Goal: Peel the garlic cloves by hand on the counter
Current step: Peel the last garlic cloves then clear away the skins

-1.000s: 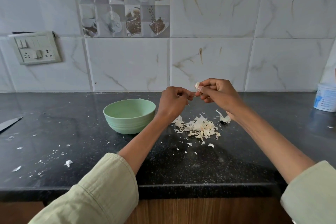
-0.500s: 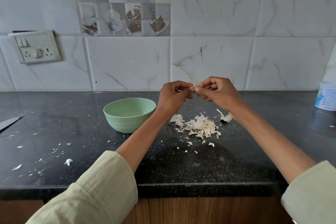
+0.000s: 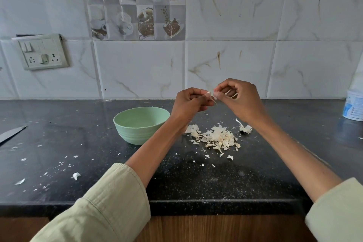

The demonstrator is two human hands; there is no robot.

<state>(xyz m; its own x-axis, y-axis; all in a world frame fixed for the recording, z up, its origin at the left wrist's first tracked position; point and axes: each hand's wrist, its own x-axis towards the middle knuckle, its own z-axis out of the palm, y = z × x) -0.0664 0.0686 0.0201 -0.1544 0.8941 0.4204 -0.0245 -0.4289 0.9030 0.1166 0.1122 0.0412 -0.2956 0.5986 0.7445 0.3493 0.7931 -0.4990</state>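
Observation:
Both hands are raised above the black counter (image 3: 78, 139), fingertips nearly meeting. My right hand (image 3: 241, 100) grips a garlic clove (image 3: 229, 92), which is mostly hidden inside its curled fingers. My left hand (image 3: 188, 104) pinches a thin strip of papery skin (image 3: 213, 99) that hangs between the two hands. Below them on the counter lies a heap of pale garlic peels (image 3: 218, 138). A light green bowl (image 3: 141, 124) stands just left of my left forearm.
A knife blade (image 3: 11, 133) lies at the counter's left edge. A white tub (image 3: 353, 106) stands at the far right by the wall. Small peel scraps (image 3: 75, 176) dot the left front of the counter. A switch plate (image 3: 42, 51) is on the tiled wall.
Both hands have risen slightly and come closer to each other. The left hand now pulls a strip of skin away from the clove held in the right hand.

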